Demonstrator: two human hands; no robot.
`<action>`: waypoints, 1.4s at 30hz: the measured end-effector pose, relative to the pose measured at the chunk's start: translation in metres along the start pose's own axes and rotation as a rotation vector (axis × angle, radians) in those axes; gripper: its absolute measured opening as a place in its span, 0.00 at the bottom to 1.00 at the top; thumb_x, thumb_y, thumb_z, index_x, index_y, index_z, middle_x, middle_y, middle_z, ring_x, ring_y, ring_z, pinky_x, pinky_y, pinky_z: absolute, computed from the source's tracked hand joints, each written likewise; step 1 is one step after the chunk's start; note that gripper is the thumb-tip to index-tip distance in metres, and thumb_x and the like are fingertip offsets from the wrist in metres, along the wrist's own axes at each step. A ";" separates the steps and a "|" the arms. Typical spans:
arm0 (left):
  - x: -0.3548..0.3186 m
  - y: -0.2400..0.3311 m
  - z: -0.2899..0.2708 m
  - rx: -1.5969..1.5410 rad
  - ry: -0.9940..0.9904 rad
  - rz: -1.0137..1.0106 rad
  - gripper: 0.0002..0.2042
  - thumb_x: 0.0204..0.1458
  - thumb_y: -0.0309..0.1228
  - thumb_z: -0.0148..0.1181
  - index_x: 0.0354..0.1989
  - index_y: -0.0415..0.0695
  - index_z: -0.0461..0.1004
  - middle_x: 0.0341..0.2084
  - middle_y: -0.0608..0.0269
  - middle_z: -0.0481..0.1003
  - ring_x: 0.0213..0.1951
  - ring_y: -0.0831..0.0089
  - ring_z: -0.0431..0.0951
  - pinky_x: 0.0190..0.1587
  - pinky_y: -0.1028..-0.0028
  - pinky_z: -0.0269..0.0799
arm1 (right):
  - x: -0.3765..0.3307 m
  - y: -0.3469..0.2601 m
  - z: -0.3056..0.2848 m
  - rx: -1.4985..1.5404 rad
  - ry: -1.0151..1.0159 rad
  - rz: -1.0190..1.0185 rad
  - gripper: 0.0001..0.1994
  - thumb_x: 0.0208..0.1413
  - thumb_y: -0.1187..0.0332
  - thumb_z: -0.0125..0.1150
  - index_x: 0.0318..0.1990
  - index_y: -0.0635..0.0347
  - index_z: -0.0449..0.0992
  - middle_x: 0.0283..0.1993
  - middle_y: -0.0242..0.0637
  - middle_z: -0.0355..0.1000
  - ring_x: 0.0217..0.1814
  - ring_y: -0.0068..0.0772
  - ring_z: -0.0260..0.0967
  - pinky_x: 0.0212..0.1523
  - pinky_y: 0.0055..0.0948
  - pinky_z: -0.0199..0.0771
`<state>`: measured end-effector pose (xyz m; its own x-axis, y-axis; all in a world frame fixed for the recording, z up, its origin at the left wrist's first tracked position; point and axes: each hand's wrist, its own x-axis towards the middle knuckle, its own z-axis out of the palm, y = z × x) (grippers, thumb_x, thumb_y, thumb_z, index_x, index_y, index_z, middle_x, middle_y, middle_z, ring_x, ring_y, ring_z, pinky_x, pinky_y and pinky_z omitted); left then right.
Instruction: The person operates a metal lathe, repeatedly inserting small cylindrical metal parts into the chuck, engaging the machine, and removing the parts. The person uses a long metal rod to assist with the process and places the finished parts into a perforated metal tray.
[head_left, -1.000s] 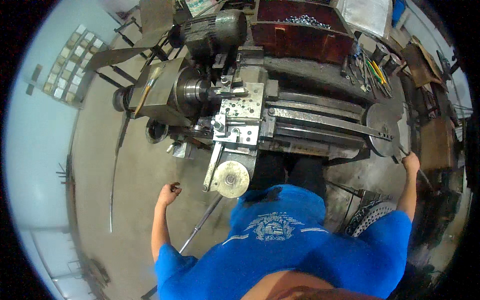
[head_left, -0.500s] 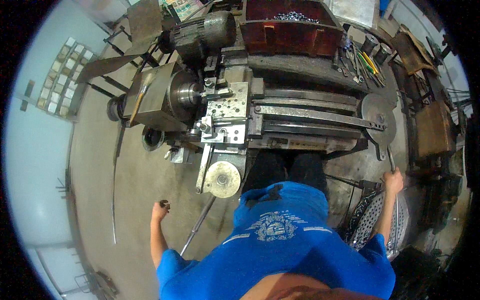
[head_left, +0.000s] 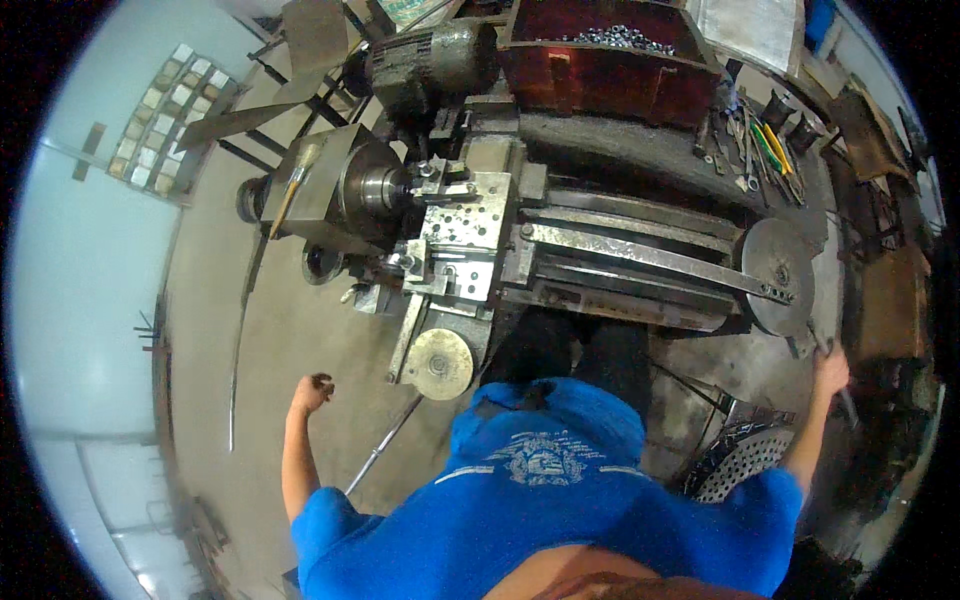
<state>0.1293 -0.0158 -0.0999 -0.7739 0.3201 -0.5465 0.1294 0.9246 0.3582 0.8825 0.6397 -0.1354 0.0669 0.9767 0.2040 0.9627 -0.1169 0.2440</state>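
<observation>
I stand in a blue shirt in front of a grey metal lathe (head_left: pixel 640 255). My left hand (head_left: pixel 310 392) hangs out to the left over the concrete floor, fingers curled around something small and dark that I cannot identify. My right hand (head_left: pixel 830 372) reaches out to the right and grips a thin metal rod (head_left: pixel 846 402) just below the lathe's round end disc (head_left: pixel 780 275). The chuck (head_left: pixel 385 190), the drilled carriage plate (head_left: pixel 465 235) and a pale round handwheel (head_left: pixel 437 365) lie between my hands, touched by neither.
A red bin (head_left: pixel 600 70) of metal parts and a motor (head_left: pixel 430 60) sit behind the lathe. Hand tools (head_left: pixel 760 145) lie at the back right. A perforated round metal piece (head_left: pixel 740 465) is at my right side. A long rod (head_left: pixel 385 445) leans at my left.
My right hand has dropped from beside the end disc to just below it, still on the rod. My left hand has shifted slightly left and stays curled.
</observation>
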 end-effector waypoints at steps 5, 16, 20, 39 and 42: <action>0.071 0.006 -0.001 0.008 0.017 0.131 0.15 0.42 0.26 0.56 0.40 0.33 0.71 0.26 0.51 0.76 0.26 0.70 0.76 0.30 0.72 0.71 | 0.047 -0.053 -0.036 -0.099 0.039 0.081 0.32 0.38 0.61 0.58 0.57 0.46 0.60 0.49 0.36 0.65 0.54 0.40 0.60 0.51 0.44 0.60; 0.184 0.032 0.013 0.586 0.450 0.386 0.23 0.46 0.44 0.54 0.44 0.38 0.67 0.33 0.48 0.74 0.39 0.52 0.73 0.41 0.59 0.68 | -0.109 -0.055 -0.015 0.507 0.111 -0.068 0.32 0.31 0.68 0.57 0.52 0.63 0.64 0.49 0.54 0.64 0.51 0.52 0.61 0.49 0.37 0.62; 0.198 0.054 0.030 0.612 0.330 0.311 0.20 0.47 0.46 0.53 0.33 0.37 0.68 0.30 0.48 0.74 0.34 0.52 0.74 0.37 0.58 0.69 | -0.148 -0.090 -0.044 0.613 -0.144 0.066 0.26 0.32 0.68 0.55 0.46 0.65 0.71 0.43 0.52 0.70 0.47 0.47 0.67 0.49 0.33 0.64; 0.212 0.058 0.042 0.602 0.525 0.338 0.21 0.49 0.49 0.49 0.27 0.41 0.72 0.24 0.49 0.75 0.30 0.53 0.76 0.33 0.59 0.71 | -0.144 -0.159 -0.147 0.737 -0.136 -0.188 0.19 0.32 0.72 0.53 0.38 0.63 0.75 0.32 0.46 0.74 0.36 0.34 0.73 0.38 0.27 0.69; 0.211 0.084 0.095 0.136 0.795 0.023 0.21 0.49 0.44 0.47 0.22 0.34 0.73 0.23 0.41 0.73 0.29 0.48 0.75 0.32 0.55 0.70 | -0.158 -0.161 -0.146 0.713 -0.151 -0.199 0.20 0.31 0.72 0.54 0.38 0.62 0.76 0.31 0.46 0.74 0.35 0.36 0.73 0.40 0.28 0.70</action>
<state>0.0357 0.1491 -0.2567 -0.9730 0.1439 0.1803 0.1854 0.9530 0.2397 0.6789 0.4775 -0.0681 -0.1405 0.9872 0.0757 0.8931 0.1594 -0.4206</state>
